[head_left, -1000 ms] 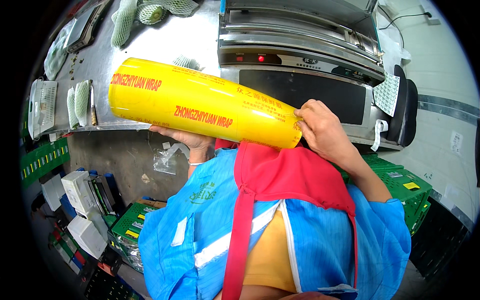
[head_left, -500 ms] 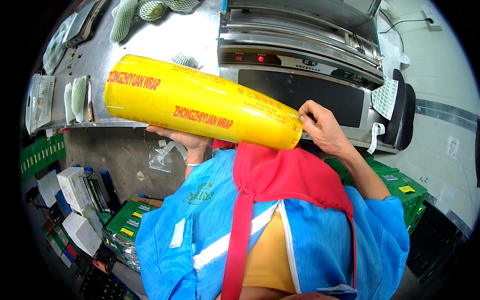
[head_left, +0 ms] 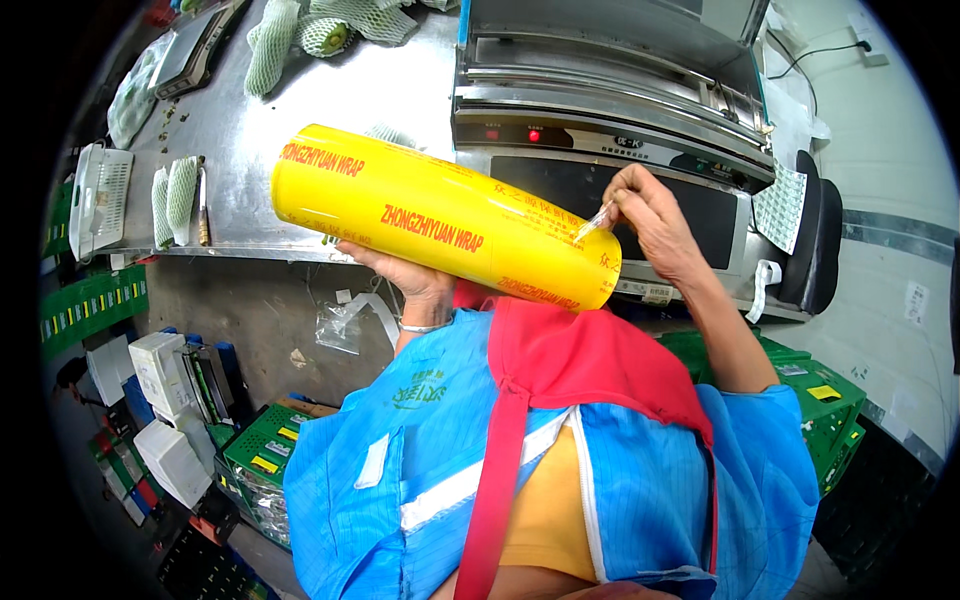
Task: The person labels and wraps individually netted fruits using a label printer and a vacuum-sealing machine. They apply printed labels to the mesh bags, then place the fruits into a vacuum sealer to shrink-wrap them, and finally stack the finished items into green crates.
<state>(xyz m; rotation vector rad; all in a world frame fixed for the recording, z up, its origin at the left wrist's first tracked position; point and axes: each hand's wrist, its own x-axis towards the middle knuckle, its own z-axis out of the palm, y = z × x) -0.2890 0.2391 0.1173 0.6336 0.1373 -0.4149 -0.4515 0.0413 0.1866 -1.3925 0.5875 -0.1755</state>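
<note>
A thick yellow roll of cling film (head_left: 440, 215) with red print lies slantwise in front of my chest, its right end lower and closer to me. From below, my left hand (head_left: 408, 285) supports it, fingers running underneath and mostly hidden by the roll. Over the right end, my right hand (head_left: 650, 220) is closed in a pinch on a small strip of clear film (head_left: 596, 220), which reaches down to the roll's surface.
Behind the roll stands a wrapping machine (head_left: 620, 135) with a lit red switch and a dark plate. Foam-netted produce (head_left: 270, 48), a knife (head_left: 203, 205), a white basket (head_left: 100, 200) and a scale (head_left: 195, 50) occupy the steel table. Green crates (head_left: 262, 440) sit below.
The roll has shifted rightward in the picture with my left hand. My right hand has risen slightly from the roll's end, lifting a strip of film between its fingers.
</note>
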